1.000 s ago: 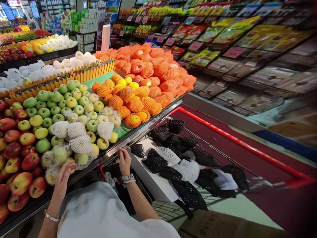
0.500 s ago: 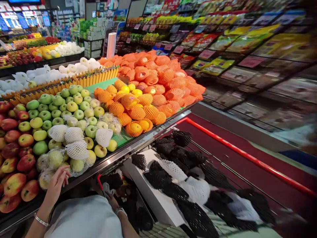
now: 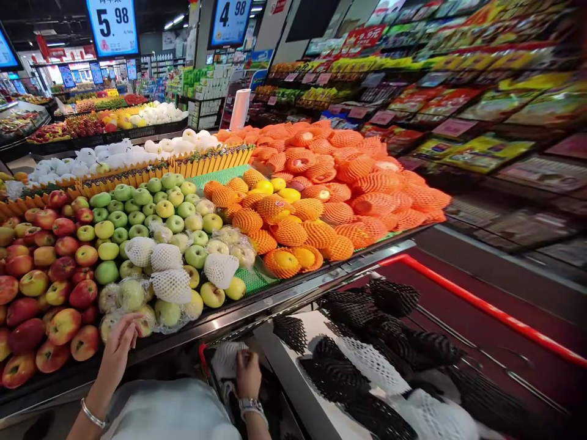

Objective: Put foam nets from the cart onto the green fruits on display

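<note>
My left hand (image 3: 121,339) rests at the front edge of the display, its fingers loosely bent and apart with nothing in them. It is beside the plastic-wrapped green apples (image 3: 132,294), close to the red apples (image 3: 85,342). My right hand (image 3: 249,370) is low over the shopping cart, its fingers closed. A white foam net (image 3: 226,359) lies right against those fingers; whether they grip it I cannot tell. Several foam-netted pieces of fruit (image 3: 170,286) sit among the green apples (image 3: 123,192).
Right of the apples lie oranges in orange nets (image 3: 288,232) and a pile of fruit in red nets (image 3: 358,174). A box of black foam nets (image 3: 339,373) stands beside my right hand, with the red cart rail (image 3: 486,308) beyond. Packaged goods fill shelves (image 3: 477,150) at right.
The view has tilted upward and shifted left, showing price screens. My right hand has lifted away from the cart's corner and turned, now closed beside the white foam net. My left hand stays at the apples.
</note>
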Demonstrator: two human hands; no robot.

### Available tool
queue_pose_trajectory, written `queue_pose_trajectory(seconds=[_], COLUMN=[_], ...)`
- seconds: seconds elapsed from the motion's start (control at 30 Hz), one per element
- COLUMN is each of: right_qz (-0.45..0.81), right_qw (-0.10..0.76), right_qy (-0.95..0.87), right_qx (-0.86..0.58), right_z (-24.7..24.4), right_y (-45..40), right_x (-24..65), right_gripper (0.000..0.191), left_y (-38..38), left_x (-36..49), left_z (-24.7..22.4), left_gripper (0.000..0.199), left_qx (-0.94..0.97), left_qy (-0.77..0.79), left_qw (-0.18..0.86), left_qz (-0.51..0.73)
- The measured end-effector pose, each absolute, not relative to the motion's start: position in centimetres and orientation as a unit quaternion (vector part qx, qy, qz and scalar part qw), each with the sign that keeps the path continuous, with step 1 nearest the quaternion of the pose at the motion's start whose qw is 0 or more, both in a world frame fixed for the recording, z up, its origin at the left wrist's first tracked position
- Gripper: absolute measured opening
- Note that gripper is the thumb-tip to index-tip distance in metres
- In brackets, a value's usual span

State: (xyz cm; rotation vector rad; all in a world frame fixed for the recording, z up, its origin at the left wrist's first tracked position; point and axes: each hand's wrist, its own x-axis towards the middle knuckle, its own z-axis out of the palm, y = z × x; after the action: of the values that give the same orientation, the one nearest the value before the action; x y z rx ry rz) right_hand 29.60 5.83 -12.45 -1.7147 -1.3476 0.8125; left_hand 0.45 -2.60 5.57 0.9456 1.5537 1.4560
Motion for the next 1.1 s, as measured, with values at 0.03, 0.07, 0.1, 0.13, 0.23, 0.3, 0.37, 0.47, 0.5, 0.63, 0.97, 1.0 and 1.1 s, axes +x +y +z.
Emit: queue_pose_trajectory(seconds=[0.03, 0.07, 0.1, 0.13, 0.23, 0.3, 0.37, 0.47, 0.5, 0.63, 0.97, 1.0, 1.1], right_qz=[0.288, 0.258, 0.237, 0.225, 0.228, 0.235, 0.284, 0.398, 0.435, 0.535, 0.561, 0.554, 0.547], right_qw=[0.443, 0.484, 0.525, 0.56, 0.698, 0.745, 0.737, 0.682, 0.663, 0.626, 0.539, 0.536, 0.499], right_qy=[-0.49, -0.453, -0.425, -0.407, -0.378, -0.411, -0.454, -0.497, -0.501, -0.473, -0.523, -0.53, -0.567], right_qx=[-0.694, -0.702, -0.699, -0.686, -0.563, -0.471, -0.412, -0.361, -0.346, -0.313, -0.346, -0.354, -0.361], right_z=[-11.9, -11.0, -9.7, -8.1, -2.5, 0.7, 2.7, 3.5, 3.5, 3.4, 3.6, 3.5, 3.1], right_y=[6.5, 7.2, 7.8, 8.3, 8.1, 6.8, 5.1, 2.9, 2.5, 2.3, 3.2, 3.2, 3.1], right_x=[29.5, 29.2, 28.7, 28.0, 24.9, 22.6, 20.7, 19.1, 18.8, 18.2, 17.4, 17.4, 17.1], right_gripper=[0.051, 0.054, 0.056, 0.056, 0.041, 0.028, 0.021, 0.02, 0.021, 0.02, 0.02, 0.022, 0.023], left_y=[-2.5, -2.5, -2.4, -2.3, -2.1, -2.0, -2.0, -1.6, -1.4, -0.8, -0.5, -0.6, -0.8], left_x=[0.7, 1.1, 1.6, 2.0, 3.0, 3.2, 3.3, 3.4, 3.4, 2.8, 0.2, 0.2, 0.5], left_z=[5.8, 6.0, 6.4, 6.8, 8.0, 8.6, 8.8, 8.2, 7.9, 7.0, 7.5, 7.5, 7.6], left_gripper=[0.043, 0.043, 0.043, 0.043, 0.042, 0.042, 0.052, 0.079, 0.082, 0.06, 0.041, 0.04, 0.033], left_qx=[0.381, 0.394, 0.413, 0.433, 0.493, 0.527, 0.543, 0.498, 0.465, 0.343, 0.443, 0.452, 0.494], left_qy=[0.612, 0.61, 0.606, 0.6, 0.58, 0.572, 0.565, 0.557, 0.562, 0.615, 0.727, 0.723, 0.691], left_qw=[0.393, 0.397, 0.411, 0.431, 0.457, 0.436, 0.41, 0.394, 0.391, 0.373, 0.077, 0.079, 0.124], left_qz=[0.571, 0.561, 0.542, 0.517, 0.46, 0.452, 0.467, 0.535, 0.561, 0.604, 0.519, 0.516, 0.513])
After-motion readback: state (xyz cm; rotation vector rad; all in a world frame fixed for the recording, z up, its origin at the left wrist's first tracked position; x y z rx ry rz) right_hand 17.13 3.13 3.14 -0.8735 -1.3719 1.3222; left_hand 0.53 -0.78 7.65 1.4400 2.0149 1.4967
